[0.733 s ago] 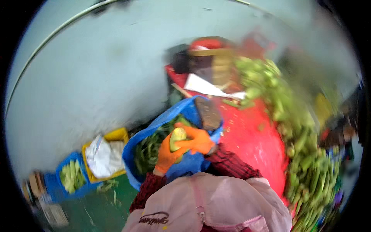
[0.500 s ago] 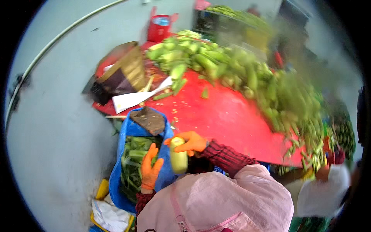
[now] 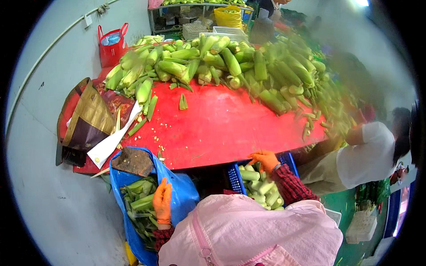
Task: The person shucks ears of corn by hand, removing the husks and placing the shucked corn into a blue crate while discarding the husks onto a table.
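Note:
My right hand (image 3: 265, 160), in an orange glove, is over a blue plastic basket (image 3: 234, 177) at the table's front edge. Pale, husked corn cobs (image 3: 268, 188) are piled inside, one just below its fingers. These fingers reach left, loosely spread, and nothing shows in them. My left hand (image 3: 162, 203), gloved alike, points upward with fingers stretched out and holds nothing. It hovers at the inner side of a blue bag (image 3: 183, 191) filled with green husks (image 3: 141, 199). A brown, dirty flat piece (image 3: 132, 161) lies over the bag's far rim.
Unhusked corn (image 3: 230, 62) is heaped along the far side of the red table (image 3: 208, 128). A gold-and-brown bag (image 3: 91, 117), a white strip (image 3: 113, 137) and a red tote (image 3: 112, 46) are at left. To the right, a person in a white shirt (image 3: 366, 157) bends near the table.
My right hand has moved right to the basket, and the husked cob it held has left its fingers. My left hand stays by the bag. The view has shifted, bringing the basket into sight.

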{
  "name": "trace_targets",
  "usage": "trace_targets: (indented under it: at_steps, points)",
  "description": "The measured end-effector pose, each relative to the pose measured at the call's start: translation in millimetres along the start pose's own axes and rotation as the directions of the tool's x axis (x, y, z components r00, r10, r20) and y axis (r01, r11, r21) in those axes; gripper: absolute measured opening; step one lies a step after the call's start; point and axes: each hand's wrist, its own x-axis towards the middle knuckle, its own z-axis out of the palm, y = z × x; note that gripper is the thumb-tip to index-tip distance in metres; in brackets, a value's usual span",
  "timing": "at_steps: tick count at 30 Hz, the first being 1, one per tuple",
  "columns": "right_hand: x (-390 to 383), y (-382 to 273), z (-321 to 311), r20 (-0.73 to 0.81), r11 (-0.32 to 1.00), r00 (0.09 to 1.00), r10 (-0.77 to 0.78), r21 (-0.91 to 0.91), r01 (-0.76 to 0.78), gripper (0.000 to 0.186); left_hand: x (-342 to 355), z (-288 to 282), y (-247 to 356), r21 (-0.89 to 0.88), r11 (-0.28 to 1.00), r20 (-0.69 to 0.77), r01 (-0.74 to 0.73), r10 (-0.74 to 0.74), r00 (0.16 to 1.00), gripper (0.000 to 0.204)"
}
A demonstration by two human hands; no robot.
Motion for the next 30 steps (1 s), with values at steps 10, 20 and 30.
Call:
trace_targets:
  at_steps: [10,20,30]
  points:
    - [68,-50,116,0.511,0.964,0.848,0.139,0.125,-0.234,0.042,14,1,-8,0.022,1.0,-0.208,-0.019,0.024,0.978,0.036]
    - [397,-174,-18,-0.524,0.863,0.768,-0.368,0.115,0.492,0.029,29,14,8,0.0,0.995,-0.504,0.103,-0.089,0.859,0.037]
    - [468,-256,-76,-0.518,0.668,0.752,-0.408,-0.73,-0.141,0.082,61,36,9,0.16,0.96,-0.526,0.228,-0.113,0.843,0.039]
